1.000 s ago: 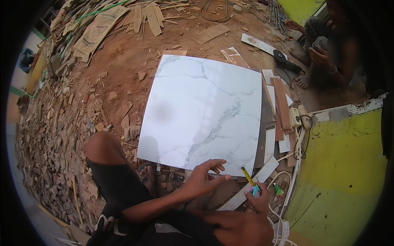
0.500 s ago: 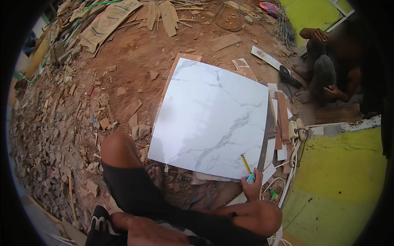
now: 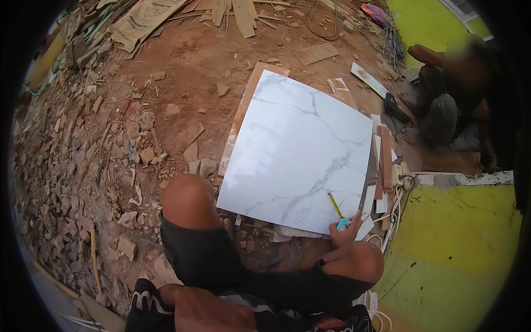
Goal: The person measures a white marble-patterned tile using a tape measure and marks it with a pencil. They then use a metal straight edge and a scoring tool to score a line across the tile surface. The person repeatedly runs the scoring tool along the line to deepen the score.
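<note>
My right hand (image 3: 343, 233) grips a turquoise tape measure (image 3: 342, 223) at the lower-right corner of a large white marble-patterned tile (image 3: 293, 146). Its short yellow blade (image 3: 334, 203) lies out over the tile's surface. The tile rests over brown boards (image 3: 240, 116) and scraps on the dirt, in front of my bent knees (image 3: 188, 202). My left forearm (image 3: 213, 315) runs out at the bottom edge; my left hand is not in view.
Another person (image 3: 459, 105) crouches at upper right beside an angle grinder (image 3: 391, 105). A power strip (image 3: 397, 174) and white cables lie along the yellow-green wall (image 3: 442, 238). Rubble (image 3: 66, 188) fills the left; wood scraps (image 3: 238, 16) lie at the back.
My left hand has dropped from the tile's near edge out of view. My right hand has moved up to the corner with the tape. The view has shifted, and the other person has moved their arms.
</note>
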